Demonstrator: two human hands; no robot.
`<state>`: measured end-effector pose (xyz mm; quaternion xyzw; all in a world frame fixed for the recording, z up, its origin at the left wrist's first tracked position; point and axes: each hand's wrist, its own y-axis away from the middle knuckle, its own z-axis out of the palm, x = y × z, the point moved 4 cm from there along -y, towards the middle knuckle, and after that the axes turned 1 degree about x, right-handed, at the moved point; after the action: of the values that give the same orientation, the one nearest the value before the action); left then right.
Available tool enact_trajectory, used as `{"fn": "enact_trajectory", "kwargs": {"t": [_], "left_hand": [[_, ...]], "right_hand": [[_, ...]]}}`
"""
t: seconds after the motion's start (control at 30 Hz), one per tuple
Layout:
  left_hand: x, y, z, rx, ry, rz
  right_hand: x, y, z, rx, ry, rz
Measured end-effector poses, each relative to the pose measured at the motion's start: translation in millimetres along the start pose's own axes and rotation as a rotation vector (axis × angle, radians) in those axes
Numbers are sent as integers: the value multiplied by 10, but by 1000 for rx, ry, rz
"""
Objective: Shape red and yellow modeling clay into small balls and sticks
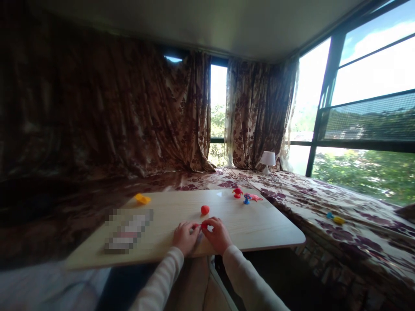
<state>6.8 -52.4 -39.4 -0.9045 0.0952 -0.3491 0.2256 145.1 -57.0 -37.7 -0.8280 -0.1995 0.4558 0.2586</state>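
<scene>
Both my hands rest near the front edge of a light wooden board table (259,229). My left hand (184,236) and my right hand (218,234) are curled, their fingertips pinching a small red piece (202,226) between them. A red-orange ball (205,210) sits on the board just beyond my hands. Farther back lie a yellow piece (142,198) at the left and small red, blue and pink figures (245,196) at the right.
A blurred flat item (128,231) lies on the board's left part. The board stands over a bed with a flowered cover (340,207). A small white lamp (267,160) stands by the curtains. A blue and yellow toy (336,218) lies on the cover at right.
</scene>
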Motion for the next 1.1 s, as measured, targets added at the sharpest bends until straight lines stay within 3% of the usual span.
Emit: {"fn": "enact_trajectory", "kwargs": {"t": [0.3, 0.67, 1.1], "left_hand": [[-49, 4, 3, 44, 23, -39], [-19, 4, 35, -30, -81, 10], [-28, -24, 84, -83, -175, -37]], "right_hand": [[28, 13, 18, 16, 62, 13], [79, 12, 69, 0, 169, -10], [66, 16, 83, 0, 259, 7]]}}
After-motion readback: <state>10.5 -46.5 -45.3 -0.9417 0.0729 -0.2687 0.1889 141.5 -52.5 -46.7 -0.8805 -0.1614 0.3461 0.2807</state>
